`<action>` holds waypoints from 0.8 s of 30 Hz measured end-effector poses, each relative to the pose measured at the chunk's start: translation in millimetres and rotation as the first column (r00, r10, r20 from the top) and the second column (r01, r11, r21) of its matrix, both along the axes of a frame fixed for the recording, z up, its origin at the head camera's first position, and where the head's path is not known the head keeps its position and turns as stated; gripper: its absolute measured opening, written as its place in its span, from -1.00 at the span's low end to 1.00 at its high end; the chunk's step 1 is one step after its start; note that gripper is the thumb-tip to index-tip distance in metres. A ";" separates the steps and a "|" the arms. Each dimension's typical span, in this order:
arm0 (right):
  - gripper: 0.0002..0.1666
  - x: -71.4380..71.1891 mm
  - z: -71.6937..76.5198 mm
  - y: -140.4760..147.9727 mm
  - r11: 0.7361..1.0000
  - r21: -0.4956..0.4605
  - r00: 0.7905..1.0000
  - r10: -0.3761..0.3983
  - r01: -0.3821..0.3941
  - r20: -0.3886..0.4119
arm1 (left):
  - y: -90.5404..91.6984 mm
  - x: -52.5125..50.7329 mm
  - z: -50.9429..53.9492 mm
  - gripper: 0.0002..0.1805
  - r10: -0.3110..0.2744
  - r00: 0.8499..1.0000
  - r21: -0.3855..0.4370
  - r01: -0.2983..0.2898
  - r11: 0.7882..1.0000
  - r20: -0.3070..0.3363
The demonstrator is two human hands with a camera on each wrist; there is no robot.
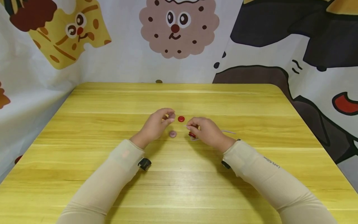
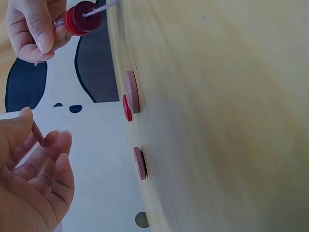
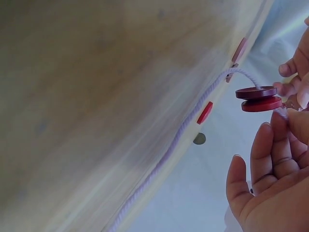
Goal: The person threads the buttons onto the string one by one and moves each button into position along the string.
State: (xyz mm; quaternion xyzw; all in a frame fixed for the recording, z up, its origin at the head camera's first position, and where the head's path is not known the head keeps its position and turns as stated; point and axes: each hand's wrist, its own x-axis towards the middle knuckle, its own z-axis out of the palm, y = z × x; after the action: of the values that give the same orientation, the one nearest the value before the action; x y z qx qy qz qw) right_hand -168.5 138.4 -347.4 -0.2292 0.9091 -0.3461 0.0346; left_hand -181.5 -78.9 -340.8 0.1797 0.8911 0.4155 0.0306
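Note:
In the left wrist view, my left hand (image 2: 41, 179) pinches a brownish-pink button (image 2: 37, 134) between thumb and fingers. Opposite it, my right hand (image 1: 206, 130) pinches a pale lilac cord (image 3: 171, 145) near its end. Two buttons, one dark red (image 3: 254, 93) and one bright red (image 3: 262, 104), are threaded on that cord, face to face beside the right fingertips. From them the cord runs down across the table. A red button (image 1: 181, 119) lies between the hands, and a dusty-pink button (image 1: 172, 134) lies nearer me. Another pinkish button (image 2: 140, 163) shows in the left wrist view.
The wooden table (image 1: 179, 186) extends around both hands, its far edge against a cartoon-printed cloth (image 1: 123, 62). A loose cord tail (image 1: 228, 132) sticks out right of my right hand. Dark devices (image 1: 144, 164) are strapped at both wrists.

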 end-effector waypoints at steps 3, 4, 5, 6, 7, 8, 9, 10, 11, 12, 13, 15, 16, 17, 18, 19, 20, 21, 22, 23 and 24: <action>-0.84 -0.2 0.2 0.1 1.000 0.000 1.000 -0.004 0.004 0.003 | 0.8 -0.7 -1.3 -0.70 0.006 1.000 0.022 -0.006 1.000 0.012; -0.83 -0.2 0.4 0.1 1.000 -0.001 1.000 -0.008 0.008 0.004 | 1.0 -0.7 -1.6 -0.71 0.005 1.000 0.026 -0.005 1.000 0.011; -0.83 -0.2 0.2 0.1 1.000 -0.003 1.000 -0.009 0.009 0.005 | 1.3 -0.6 -1.8 -0.73 0.005 1.000 0.032 -0.005 0.999 0.012; -0.83 -0.2 0.3 0.3 1.000 -0.001 1.000 -0.006 0.006 0.002 | 1.5 -0.4 -1.8 -0.74 0.004 1.000 0.038 -0.005 0.999 0.013; -0.83 -0.2 0.3 0.4 1.000 0.000 1.000 -0.003 0.003 -0.002 | 1.7 0.0 -1.7 -0.75 0.003 1.000 0.043 -0.004 0.999 0.014; -0.84 -0.3 0.2 0.4 1.000 -0.001 1.000 -0.001 0.001 -0.003 | 1.9 0.4 -1.6 -0.76 0.003 1.000 0.047 -0.004 0.999 0.016; -0.84 -0.3 0.3 0.5 1.000 -0.002 1.000 0.000 0.000 -0.005 | 2.3 1.0 -1.3 -0.77 0.005 1.000 0.051 -0.006 0.999 0.022; -0.84 -0.4 0.3 0.4 1.000 -0.004 1.000 0.002 -0.002 -0.007 | 2.6 1.6 -0.8 -0.77 0.006 1.000 0.054 -0.007 0.999 0.027; -0.84 -0.4 0.5 0.3 1.000 -0.003 1.000 0.004 -0.004 -0.009 | 3.2 2.2 -0.1 -0.78 0.008 0.999 0.057 -0.010 0.998 0.034; -0.84 -0.5 0.7 0.2 1.000 -0.002 1.000 0.006 -0.006 -0.010 | 3.8 2.7 0.4 -0.78 0.010 0.999 0.059 -0.013 0.998 0.041; -0.84 -0.7 0.7 0.2 1.000 -0.002 1.000 0.005 -0.005 -0.010 | 4.5 3.3 0.9 -0.78 0.013 0.999 0.058 -0.016 0.998 0.048; -0.85 -1.0 0.7 0.3 1.000 -0.003 1.000 0.003 -0.003 -0.005 | 6.4 4.2 2.4 -0.78 0.015 0.998 0.058 -0.018 0.998 0.055; -0.85 -1.1 0.6 0.3 1.000 -0.003 1.000 0.003 -0.003 -0.003 | 7.3 4.7 3.2 -0.77 0.014 0.998 0.060 -0.018 0.998 0.058; -0.85 -1.1 0.8 0.2 1.000 -0.001 1.000 0.001 -0.001 -0.002 | 8.4 5.0 3.7 -0.77 0.014 0.998 0.061 -0.018 0.998 0.060; -0.84 -1.2 0.8 0.2 1.000 0.001 1.000 -0.001 0.001 -0.002 | 9.3 5.3 4.0 -0.78 0.012 0.998 0.062 -0.016 0.998 0.063; -0.84 -1.3 0.8 0.2 1.000 0.001 1.000 -0.003 0.003 -0.001 | 10.2 5.7 4.4 -0.78 0.010 0.998 0.062 -0.014 0.998 0.066; -0.84 -1.2 1.0 0.1 1.000 0.003 1.000 -0.004 0.004 -0.002 | 10.9 6.1 4.7 -0.78 0.007 0.998 0.062 -0.011 0.998 0.067; -0.84 -1.1 1.1 0.1 1.000 0.003 1.000 -0.006 0.006 -0.003 | 11.4 6.3 4.7 -0.77 0.001 0.997 0.063 -0.005 0.998 0.071; -0.84 -1.1 1.1 0.1 1.000 0.005 1.000 -0.008 0.008 -0.006 | 11.9 6.8 4.8 -0.76 -0.006 0.997 0.065 0.001 0.998 0.077; -0.84 -1.1 1.1 0.1 1.000 0.007 1.000 -0.009 0.009 -0.009 | 12.3 7.3 4.8 -0.76 -0.014 0.997 0.065 0.009 0.998 0.081; -0.84 -1.1 0.9 0.4 1.000 0.008 1.000 -0.008 0.008 -0.012 | 12.5 7.8 4.8 -0.76 -0.024 0.996 0.065 0.019 0.998 0.082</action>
State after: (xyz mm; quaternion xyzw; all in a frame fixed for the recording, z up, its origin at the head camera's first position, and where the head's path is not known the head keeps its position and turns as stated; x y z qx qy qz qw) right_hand -169.6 138.8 -346.5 -0.2272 0.9117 -0.3412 0.0288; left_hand -173.8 -66.3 -336.1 0.1728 0.8732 0.4508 0.0661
